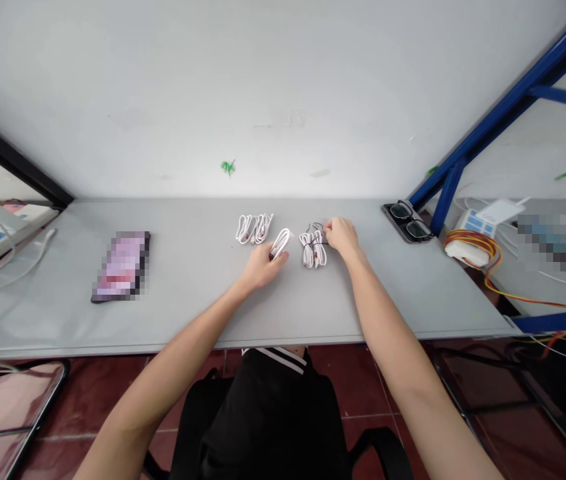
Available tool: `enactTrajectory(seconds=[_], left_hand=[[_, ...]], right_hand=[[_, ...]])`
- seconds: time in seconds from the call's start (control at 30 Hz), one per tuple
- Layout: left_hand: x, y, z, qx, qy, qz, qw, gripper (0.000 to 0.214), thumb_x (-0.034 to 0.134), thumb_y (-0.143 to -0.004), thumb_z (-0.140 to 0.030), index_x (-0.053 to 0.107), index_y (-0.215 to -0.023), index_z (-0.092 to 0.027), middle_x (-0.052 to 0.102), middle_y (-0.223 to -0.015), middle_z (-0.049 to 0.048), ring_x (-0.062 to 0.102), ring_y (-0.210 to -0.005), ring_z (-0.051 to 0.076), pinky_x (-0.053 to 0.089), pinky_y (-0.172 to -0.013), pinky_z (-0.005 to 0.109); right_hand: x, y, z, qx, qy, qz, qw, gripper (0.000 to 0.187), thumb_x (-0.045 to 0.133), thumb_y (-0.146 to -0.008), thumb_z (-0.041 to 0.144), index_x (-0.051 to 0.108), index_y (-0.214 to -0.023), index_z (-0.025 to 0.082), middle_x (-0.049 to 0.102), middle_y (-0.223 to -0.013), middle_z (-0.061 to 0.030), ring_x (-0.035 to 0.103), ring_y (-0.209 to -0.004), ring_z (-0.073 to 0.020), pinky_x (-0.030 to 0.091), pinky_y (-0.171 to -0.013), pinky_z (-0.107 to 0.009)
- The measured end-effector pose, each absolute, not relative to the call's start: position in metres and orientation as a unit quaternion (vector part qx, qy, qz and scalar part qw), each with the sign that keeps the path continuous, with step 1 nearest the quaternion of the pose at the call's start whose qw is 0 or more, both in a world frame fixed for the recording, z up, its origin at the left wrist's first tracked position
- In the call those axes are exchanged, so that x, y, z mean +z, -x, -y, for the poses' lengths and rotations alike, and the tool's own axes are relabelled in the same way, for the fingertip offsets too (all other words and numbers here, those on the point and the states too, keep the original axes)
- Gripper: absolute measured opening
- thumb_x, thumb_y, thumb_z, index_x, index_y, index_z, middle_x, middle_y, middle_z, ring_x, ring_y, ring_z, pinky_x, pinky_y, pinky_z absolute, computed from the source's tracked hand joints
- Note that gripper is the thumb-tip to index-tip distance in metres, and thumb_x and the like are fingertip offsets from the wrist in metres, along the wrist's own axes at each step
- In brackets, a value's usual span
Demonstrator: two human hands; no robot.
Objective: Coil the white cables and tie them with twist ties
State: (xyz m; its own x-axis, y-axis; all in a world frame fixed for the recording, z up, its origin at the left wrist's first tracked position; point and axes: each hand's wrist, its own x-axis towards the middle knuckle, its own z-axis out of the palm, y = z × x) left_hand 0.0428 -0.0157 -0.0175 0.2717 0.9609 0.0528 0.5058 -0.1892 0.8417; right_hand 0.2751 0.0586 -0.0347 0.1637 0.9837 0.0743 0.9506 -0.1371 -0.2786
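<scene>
On the grey table [187,293] lie small bundles of white cable. My left hand [261,265] is closed round one coiled white cable bundle [281,243], lifting its end slightly. My right hand [341,236] pinches something small and dark at the top of a second white cable bundle [313,249], which lies flat with dark ties around it. A third white cable bundle [254,228] lies untouched just left of my left hand, toward the wall.
A dark phone [121,266] lies on the table's left side. Black glasses [409,221] rest at the far right by the blue frame [493,120]. A power strip with yellow-red wires [473,243] sits on the adjoining surface at right. White wall behind.
</scene>
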Motion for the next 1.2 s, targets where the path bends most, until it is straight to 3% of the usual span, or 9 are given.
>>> enactTrajectory(seconds=[0.27, 0.5, 0.67, 0.87, 1.07, 1.2], left_hand=[[-0.018, -0.043, 0.016, 0.311, -0.708, -0.516, 0.368, 0.029, 0.048, -0.08, -0.037, 0.03, -0.064, -0.02, 0.031, -0.059, -0.0053, 0.029, -0.059, 0.01, 0.023, -0.057, 0.027], [-0.018, -0.043, 0.016, 0.309, -0.71, -0.517, 0.365, 0.03, 0.048, -0.079, -0.037, 0.029, -0.063, -0.02, 0.03, -0.059, -0.0054, 0.029, -0.059, 0.01, 0.022, -0.057, 0.027], [-0.018, -0.043, 0.015, 0.309, -0.707, -0.514, 0.375, 0.031, 0.049, -0.079, -0.038, 0.028, -0.063, -0.02, 0.029, -0.059, -0.0055, 0.029, -0.058, 0.009, 0.022, -0.056, 0.027], [-0.021, -0.042, 0.015, 0.294, -0.704, -0.507, 0.401, 0.038, 0.05, -0.081, -0.046, 0.03, -0.062, -0.02, 0.03, -0.056, -0.0054, 0.029, -0.055, 0.009, 0.022, -0.054, 0.027], [-0.021, -0.042, 0.014, 0.315, -0.687, -0.488, 0.437, 0.041, 0.05, -0.083, -0.049, 0.031, -0.06, -0.02, 0.028, -0.055, -0.0051, 0.026, -0.053, 0.008, 0.02, -0.052, 0.026], [-0.02, -0.042, 0.013, 0.32, -0.675, -0.486, 0.453, 0.04, 0.05, -0.083, -0.047, 0.03, -0.061, -0.02, 0.026, -0.056, -0.0055, 0.024, -0.053, 0.008, 0.02, -0.052, 0.026]], right_hand=[[-0.034, -0.269, -0.058, 0.044, 0.741, 0.661, 0.107, 0.022, 0.053, -0.085, 0.012, 0.072, -0.095, 0.013, 0.072, -0.096, -0.02, 0.067, -0.089, -0.0287, 0.045, -0.075, -0.035], [-0.034, -0.271, -0.058, 0.074, 0.734, 0.665, 0.117, 0.019, 0.051, -0.084, 0.01, 0.07, -0.087, 0.016, 0.072, -0.094, -0.0166, 0.066, -0.091, -0.0268, 0.043, -0.078, -0.033], [-0.03, -0.272, -0.055, 0.085, 0.737, 0.641, 0.2, 0.02, 0.046, -0.089, 0.015, 0.065, -0.097, 0.014, 0.07, -0.106, -0.0184, 0.063, -0.098, -0.0284, 0.044, -0.084, -0.036], [-0.017, -0.27, -0.047, 0.115, 0.692, 0.608, 0.371, 0.012, 0.049, -0.086, 0.018, 0.06, -0.089, 0.019, 0.072, -0.09, -0.0104, 0.065, -0.087, -0.0231, 0.047, -0.086, -0.037], [-0.008, -0.24, -0.028, 0.216, 0.566, 0.588, 0.536, 0.009, 0.053, -0.084, 0.03, 0.054, -0.084, 0.021, 0.069, -0.077, -0.0047, 0.067, -0.069, -0.0178, 0.052, -0.071, -0.031], [-0.006, -0.21, -0.011, 0.234, 0.492, 0.632, 0.551, 0.013, 0.054, -0.086, 0.035, 0.055, -0.085, 0.022, 0.068, -0.078, -0.0033, 0.065, -0.068, -0.0163, 0.052, -0.068, -0.03]])
